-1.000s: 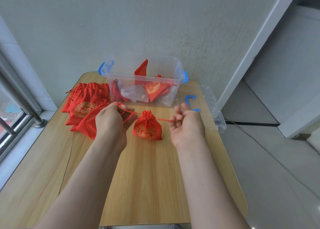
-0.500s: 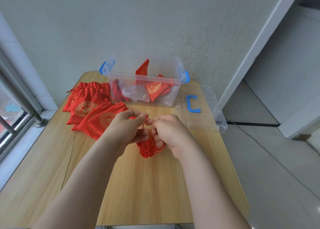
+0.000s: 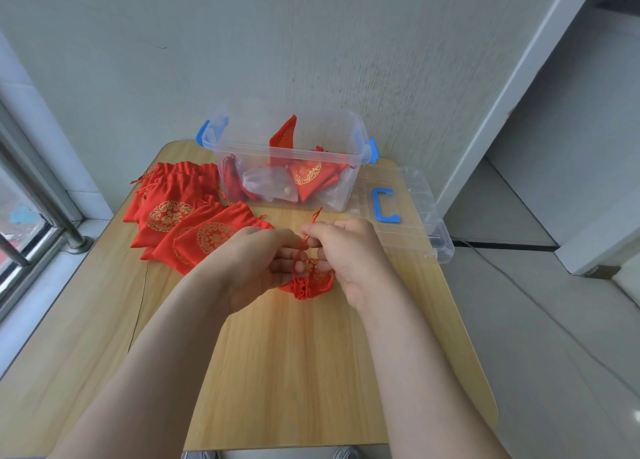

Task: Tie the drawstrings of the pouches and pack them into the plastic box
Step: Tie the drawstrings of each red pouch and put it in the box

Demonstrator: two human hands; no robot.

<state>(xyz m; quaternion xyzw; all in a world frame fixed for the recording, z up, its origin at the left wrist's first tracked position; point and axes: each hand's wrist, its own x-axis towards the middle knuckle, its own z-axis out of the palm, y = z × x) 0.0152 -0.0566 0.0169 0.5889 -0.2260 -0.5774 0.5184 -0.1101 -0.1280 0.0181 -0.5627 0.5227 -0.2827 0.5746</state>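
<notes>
While the left hand point(image 3: 256, 264) and right hand point(image 3: 346, 250) each pinch its drawstring point(image 3: 304, 242), one gathered pouch point(image 3: 308, 285) sits beneath them, before the plastic box point(image 3: 242, 160) on the wooden table point(image 3: 294, 372).
Left of the box: a heap of flat pouches point(image 3: 180, 216), uncountable. Right: one clear lid point(image 3: 419, 223). Inside: red pouches point(image 3: 308, 178), clear bags point(image 3: 266, 184). Behind: grey wall point(image 3: 277, 42).

Bright, even daylight from the window point(image 3: 20, 216) on the left; soft shadows, wide-angle bending at edges.

A wooden table point(image 3: 284, 372) stands against a grey wall point(image 3: 311, 42), beside a window point(image 3: 24, 230).
</notes>
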